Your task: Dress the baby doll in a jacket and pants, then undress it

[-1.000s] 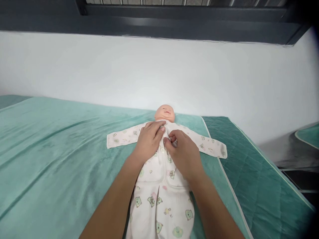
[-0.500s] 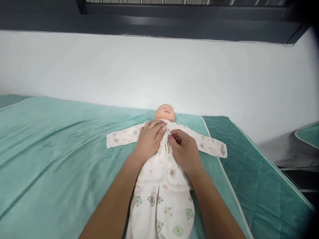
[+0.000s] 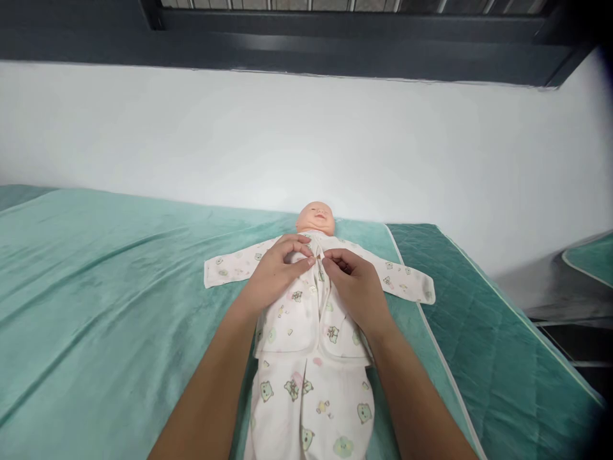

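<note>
Jacket (image 3: 292, 326): white with small green and pink prints, it lies front up at the middle of the view; from its chest, one sleeve points between 8 and 9 o'clock, the other between 3 and 4.
Trousers (image 3: 335, 409): in matching print, at 6 o'clock, just below the jacket's hem.
Blanket (image 3: 143, 306): light teal, under the clothes, with soft creases toward 8 o'clock.
Quilted mat (image 3: 498, 332): darker teal, at 4 o'clock.
Right hand (image 3: 357, 287): at 4 o'clock of the chest opening, thumb and forefinger pinching the front edge.
Left hand (image 3: 278, 271): at 8 o'clock, thumb and fingertip closed on the opposite edge.
Button (image 3: 313, 290): pale, just below the fingertips.
Doll's head (image 3: 316, 218): at 12 o'clock, at the collar.
Wall (image 3: 287, 134): white, behind the head.
Frame (image 3: 287, 51): dark, with bars, farthest at 12 o'clock.
</note>
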`<control>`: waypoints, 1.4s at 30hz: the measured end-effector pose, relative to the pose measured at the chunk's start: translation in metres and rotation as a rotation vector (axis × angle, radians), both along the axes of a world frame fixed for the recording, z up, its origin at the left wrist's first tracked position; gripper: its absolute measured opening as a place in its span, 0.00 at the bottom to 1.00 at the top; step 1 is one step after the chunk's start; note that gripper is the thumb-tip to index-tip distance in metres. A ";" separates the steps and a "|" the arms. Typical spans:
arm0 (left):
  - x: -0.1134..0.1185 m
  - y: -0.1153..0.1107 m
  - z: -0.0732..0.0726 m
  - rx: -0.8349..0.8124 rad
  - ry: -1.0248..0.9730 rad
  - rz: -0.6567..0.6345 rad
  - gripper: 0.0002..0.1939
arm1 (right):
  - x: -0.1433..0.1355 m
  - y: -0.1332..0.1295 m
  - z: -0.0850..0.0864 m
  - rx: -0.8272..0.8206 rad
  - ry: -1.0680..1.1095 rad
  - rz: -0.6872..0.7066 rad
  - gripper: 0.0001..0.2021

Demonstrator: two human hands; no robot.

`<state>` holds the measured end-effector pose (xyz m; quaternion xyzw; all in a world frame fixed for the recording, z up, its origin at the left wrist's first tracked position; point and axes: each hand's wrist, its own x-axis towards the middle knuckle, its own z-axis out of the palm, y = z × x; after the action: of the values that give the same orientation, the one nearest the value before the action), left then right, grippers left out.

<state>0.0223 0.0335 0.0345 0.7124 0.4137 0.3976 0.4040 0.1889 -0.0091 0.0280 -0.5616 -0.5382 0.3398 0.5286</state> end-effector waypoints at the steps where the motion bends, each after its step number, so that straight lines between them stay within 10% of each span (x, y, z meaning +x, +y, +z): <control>1: -0.001 0.000 0.000 -0.004 0.001 -0.005 0.06 | 0.001 0.000 -0.001 0.001 0.016 0.006 0.08; 42: 0.008 -0.005 0.002 -0.130 0.001 -0.043 0.06 | 0.001 -0.004 -0.002 0.041 -0.190 0.116 0.14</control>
<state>0.0303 0.0289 0.0366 0.6938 0.4234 0.3605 0.4576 0.1895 -0.0135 0.0263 -0.5483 -0.6244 0.3037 0.4662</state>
